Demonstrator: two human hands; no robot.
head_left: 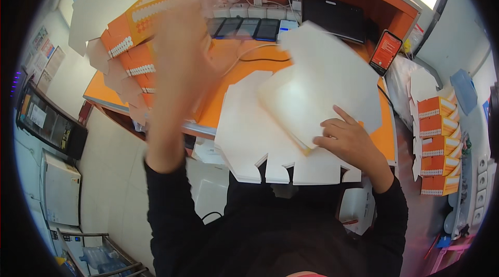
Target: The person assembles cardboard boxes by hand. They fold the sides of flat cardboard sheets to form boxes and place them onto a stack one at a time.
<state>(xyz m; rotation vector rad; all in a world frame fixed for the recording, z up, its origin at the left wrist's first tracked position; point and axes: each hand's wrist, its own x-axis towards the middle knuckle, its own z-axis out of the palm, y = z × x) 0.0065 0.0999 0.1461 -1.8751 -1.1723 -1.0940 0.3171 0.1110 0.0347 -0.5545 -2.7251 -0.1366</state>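
My left hand is smeared by motion, raised in front of a stack of orange and white folded cardboard boxes; its fingers cannot be made out. With fingers apart and the index stretched out, my right hand rests on white cardboard near the lower corner of a partly folded box blank. That blank has a thin yellow-orange edge and a wide white flap reaching to the upper right. Beneath it lie several flat white box blanks, their notched edges overhanging the near edge of the orange table.
Several dark phones line the back of the table before white chargers and cables. A black laptop and an upright phone with a red screen stand at the back right. More orange boxes are stacked at the far right.
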